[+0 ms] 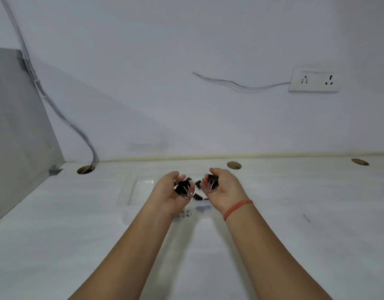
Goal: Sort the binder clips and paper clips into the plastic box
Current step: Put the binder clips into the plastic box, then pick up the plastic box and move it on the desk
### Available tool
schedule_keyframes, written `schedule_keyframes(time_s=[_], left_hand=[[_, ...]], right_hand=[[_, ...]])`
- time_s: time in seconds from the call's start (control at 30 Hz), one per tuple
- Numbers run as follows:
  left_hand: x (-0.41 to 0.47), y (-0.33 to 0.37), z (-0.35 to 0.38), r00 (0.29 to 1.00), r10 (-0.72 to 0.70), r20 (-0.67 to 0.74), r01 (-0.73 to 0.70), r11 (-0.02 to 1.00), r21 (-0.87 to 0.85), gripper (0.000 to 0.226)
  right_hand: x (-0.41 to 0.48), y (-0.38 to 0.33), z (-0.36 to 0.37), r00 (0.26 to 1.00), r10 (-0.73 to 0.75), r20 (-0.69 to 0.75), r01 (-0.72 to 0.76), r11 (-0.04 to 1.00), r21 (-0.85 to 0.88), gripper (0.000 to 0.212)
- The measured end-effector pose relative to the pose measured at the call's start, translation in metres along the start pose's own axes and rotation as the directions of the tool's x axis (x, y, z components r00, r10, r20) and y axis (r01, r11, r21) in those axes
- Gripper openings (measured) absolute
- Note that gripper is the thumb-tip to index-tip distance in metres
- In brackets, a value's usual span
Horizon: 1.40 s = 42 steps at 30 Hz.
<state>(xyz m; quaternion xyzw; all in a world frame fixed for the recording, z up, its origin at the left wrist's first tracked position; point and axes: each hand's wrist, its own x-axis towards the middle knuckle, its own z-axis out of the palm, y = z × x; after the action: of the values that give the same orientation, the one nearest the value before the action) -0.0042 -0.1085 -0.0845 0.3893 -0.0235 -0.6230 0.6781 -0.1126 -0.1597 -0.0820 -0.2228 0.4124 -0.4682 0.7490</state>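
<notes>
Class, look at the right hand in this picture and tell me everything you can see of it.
The right hand is bare, palm up and cupped, held above the white desk near the clear box. A black binder clip with wire handles rests in its curled fingers. A red band circles the wrist. It does not touch the left hand.

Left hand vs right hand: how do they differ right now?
The left hand cups a heap of several black binder clips; the right hand holds what looks like one clip. The right wrist wears a red band; the left wrist is bare. Both are palm-up, fingers curled, raised over the clear box, where more clips lie.
</notes>
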Motion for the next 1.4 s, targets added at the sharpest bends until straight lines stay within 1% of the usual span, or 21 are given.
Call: schedule_keyframes(time_s=[0.13, 0.23, 0.3, 0.37, 0.43, 0.53, 0.6, 0.63, 0.67, 0.7, 0.73, 0.77, 0.8, 0.83, 0.87, 0.9, 0.93, 1.07, 1.17, 1.3, 1.4], left_hand=[[0.051, 0.007, 0.026, 0.999, -0.014, -0.041, 0.020, 0.986, 0.164, 0.055], [0.085, 0.002, 0.027, 0.992, 0.033, -0.119, 0.024, 0.893, 0.450, 0.070], [0.097, -0.003, 0.026, 0.990, 0.062, -0.125, 0.016, 0.842, 0.539, 0.063], [0.101, -0.009, 0.025, 0.990, 0.105, -0.098, -0.030, 0.818, 0.574, 0.051], [0.095, -0.012, 0.025, 0.979, 0.184, -0.091, -0.097, 0.804, 0.587, 0.034], [0.079, -0.016, 0.025, 0.947, 0.307, -0.096, -0.190, 0.774, 0.604, 0.017], [0.063, -0.021, 0.026, 0.923, 0.380, -0.054, -0.270, 0.743, 0.613, 0.011], [0.051, -0.026, 0.026, 0.915, 0.403, -0.031, -0.300, 0.727, 0.617, 0.011], [0.038, -0.033, 0.026, 0.908, 0.419, -0.008, -0.325, 0.716, 0.618, 0.012], [0.025, -0.041, 0.024, 0.905, 0.426, 0.014, -0.346, 0.714, 0.609, 0.013], [0.014, -0.051, 0.023, 0.909, 0.415, 0.036, -0.354, 0.723, 0.593, 0.014], [0.003, -0.063, 0.021, 0.920, 0.387, 0.059, -0.345, 0.732, 0.587, 0.015], [-0.008, -0.075, 0.019, 0.934, 0.349, 0.081, -0.327, 0.736, 0.592, 0.016], [-0.017, -0.088, 0.016, 0.946, 0.307, 0.102, -0.304, 0.735, 0.606, 0.017], [-0.026, -0.101, 0.012, 0.956, 0.266, 0.121, -0.282, 0.731, 0.621, 0.017], [-0.033, -0.114, 0.008, 0.963, 0.231, 0.139, -0.266, 0.723, 0.638, 0.017], [-0.040, -0.126, 0.004, 0.967, 0.201, 0.154, -0.253, 0.712, 0.655, 0.017], [-0.057, -0.160, -0.008, 0.975, 0.169, 0.143, -0.220, 0.679, 0.700, 0.017], [-0.063, -0.173, -0.023, 0.963, 0.253, 0.087, -0.235, 0.645, 0.727, 0.016], [-0.068, -0.180, -0.035, 0.960, 0.280, 0.022, -0.206, 0.646, 0.735, 0.016], [-0.071, -0.180, -0.037, 0.961, 0.276, 0.002, -0.192, 0.664, 0.723, 0.016]], right_hand=[[0.035, -0.017, 0.021, 1.000, -0.014, -0.028, 0.006, 0.966, -0.260, 0.016], [0.050, -0.013, 0.021, 0.995, 0.096, -0.011, -0.090, 0.870, -0.486, 0.043], [0.063, -0.005, 0.016, 0.993, 0.118, -0.021, -0.111, 0.831, -0.545, 0.049], [0.071, -0.002, 0.011, 0.997, 0.078, -0.023, -0.078, 0.841, -0.535, 0.031], [0.072, 0.000, 0.006, 0.999, 0.025, -0.043, -0.042, 0.885, -0.464, 0.023], [0.056, -0.005, -0.007, 0.999, -0.052, 0.012, 0.053, 0.958, -0.280, 0.035], [0.037, -0.011, -0.020, 0.985, -0.171, 0.026, 0.172, 0.941, -0.292, 0.023], [0.023, -0.013, -0.032, 0.964, -0.265, 0.017, 0.250, 0.885, -0.392, 0.020], [0.011, -0.013, -0.049, 0.929, -0.370, 0.016, 0.318, 0.775, -0.546, 0.021], [-0.001, -0.011, -0.070, 0.875, -0.484, 0.031, 0.351, 0.588, -0.729, 0.023], [-0.012, -0.008, -0.093, 0.823, -0.563, 0.073, 0.299, 0.321, -0.899, 0.030], [-0.023, -0.005, -0.118, 0.819, -0.564, 0.109, 0.168, 0.054, -0.984, 0.041], [-0.033, -0.004, -0.142, 0.860, -0.504, 0.087, 0.018, -0.140, -0.990, 0.055], [-0.043, -0.003, -0.162, 0.913, -0.408, 0.006, -0.102, -0.243, -0.965, 0.069], [-0.056, -0.002, -0.180, 0.948, -0.304, -0.091, -0.178, -0.271, -0.946, 0.082], [-0.068, 0.000, -0.193, 0.962, -0.222, -0.157, -0.213, -0.256, -0.943, 0.092], [-0.078, 0.002, -0.205, 0.969, -0.163, -0.184, -0.221, -0.249, -0.943, 0.101], [-0.101, 0.001, -0.225, 0.986, -0.089, -0.139, -0.162, -0.376, -0.912, 0.118], [-0.105, -0.001, -0.225, 0.990, -0.089, -0.113, -0.139, -0.410, -0.901, 0.107], [-0.114, 0.014, -0.217, 0.986, -0.166, 0.016, -0.084, -0.580, -0.810, 0.063], [-0.121, 0.035, -0.215, 0.952, -0.266, 0.150, -0.070, -0.667, -0.742, 0.058]])
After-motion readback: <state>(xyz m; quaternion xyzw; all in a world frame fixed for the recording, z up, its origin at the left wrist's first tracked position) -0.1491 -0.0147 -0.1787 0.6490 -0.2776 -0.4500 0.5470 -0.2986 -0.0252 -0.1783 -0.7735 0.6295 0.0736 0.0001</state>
